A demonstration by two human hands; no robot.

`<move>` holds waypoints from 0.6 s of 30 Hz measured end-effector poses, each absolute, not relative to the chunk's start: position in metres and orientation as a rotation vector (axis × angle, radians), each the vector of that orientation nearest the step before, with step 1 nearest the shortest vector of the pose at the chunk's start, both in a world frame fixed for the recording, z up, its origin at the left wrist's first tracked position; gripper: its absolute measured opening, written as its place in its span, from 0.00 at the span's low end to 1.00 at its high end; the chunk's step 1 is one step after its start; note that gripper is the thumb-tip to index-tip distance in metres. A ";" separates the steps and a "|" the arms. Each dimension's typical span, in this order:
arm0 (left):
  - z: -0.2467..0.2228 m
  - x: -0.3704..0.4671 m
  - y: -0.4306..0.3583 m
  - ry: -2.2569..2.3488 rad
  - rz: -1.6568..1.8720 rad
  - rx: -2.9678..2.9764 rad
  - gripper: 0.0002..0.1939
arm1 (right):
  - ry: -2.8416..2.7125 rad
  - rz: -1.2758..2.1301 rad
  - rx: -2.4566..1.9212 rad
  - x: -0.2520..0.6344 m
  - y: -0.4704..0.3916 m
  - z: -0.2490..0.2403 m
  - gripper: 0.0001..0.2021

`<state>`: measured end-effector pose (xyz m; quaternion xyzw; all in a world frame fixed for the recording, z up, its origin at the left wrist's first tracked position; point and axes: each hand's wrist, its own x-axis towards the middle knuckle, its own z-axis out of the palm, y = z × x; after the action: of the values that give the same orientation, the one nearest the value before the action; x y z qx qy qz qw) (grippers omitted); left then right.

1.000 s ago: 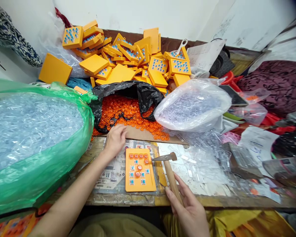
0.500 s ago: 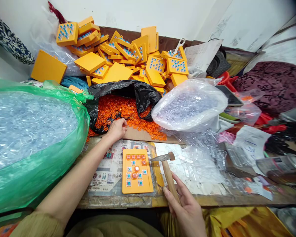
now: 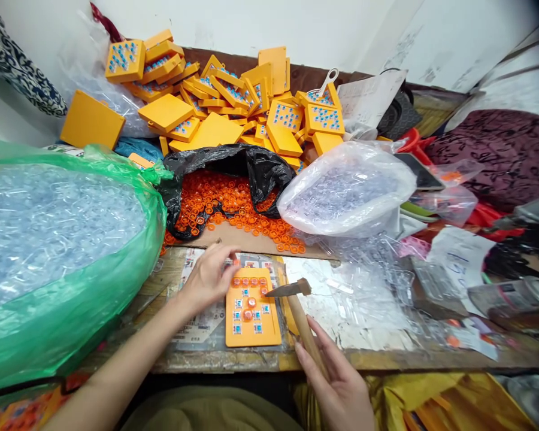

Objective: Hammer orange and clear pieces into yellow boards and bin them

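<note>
A yellow plate (image 3: 253, 339) lies flat near the table's front edge. Several orange caps (image 3: 251, 303) sit on it, and some blue-and-white switches on it are bare. Just over its top left corner is my left hand (image 3: 213, 272), thumb and fingers pinched on a small orange cap (image 3: 236, 262). My right hand (image 3: 335, 377) grips the wooden handle of a hammer (image 3: 302, 317). The hammer's pointed head hangs above the right side of the plate. More orange caps (image 3: 220, 194) spill from a black plastic bag (image 3: 175, 203) onto brown cardboard (image 3: 233, 237).
A green bag (image 3: 117, 287) of clear plastic pieces bulges at the left. Behind the black bag, yellow boxes (image 3: 211, 131) are piled against the wall. At right are a white bag (image 3: 341, 224), loose clear pieces (image 3: 377, 281) and a jar (image 3: 512, 302).
My left hand has come back from the spilled orange caps to the top of the plate, with an orange cap in its fingers. The hammer has shifted slightly left.
</note>
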<state>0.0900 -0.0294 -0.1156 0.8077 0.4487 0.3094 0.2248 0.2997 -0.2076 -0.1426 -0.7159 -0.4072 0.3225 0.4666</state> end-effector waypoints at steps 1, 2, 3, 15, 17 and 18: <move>-0.115 0.085 -0.047 1.183 0.880 2.169 0.15 | -1.046 0.766 -1.744 0.297 -0.209 -0.141 0.23; -0.116 0.080 -0.064 1.145 0.892 2.116 0.17 | -1.096 0.742 -1.731 0.293 -0.211 -0.139 0.22; -0.117 0.076 -0.079 1.125 0.887 2.067 0.18 | -1.147 0.713 -1.718 0.290 -0.211 -0.135 0.20; -0.133 0.079 -0.107 1.092 0.926 1.884 0.24 | -1.602 0.596 -1.509 0.282 -0.210 -0.113 0.18; -0.133 0.079 -0.108 1.098 0.921 1.889 0.23 | -1.617 0.569 -1.498 0.282 -0.212 -0.117 0.20; -0.133 0.079 -0.108 1.105 0.912 1.885 0.23 | -1.624 0.542 -1.494 0.282 -0.213 -0.118 0.21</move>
<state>0.0790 -0.1077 -0.1333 0.7372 0.4321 0.3567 0.3776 0.2822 -0.2132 -0.1180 -0.5962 -0.6483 0.2165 0.4211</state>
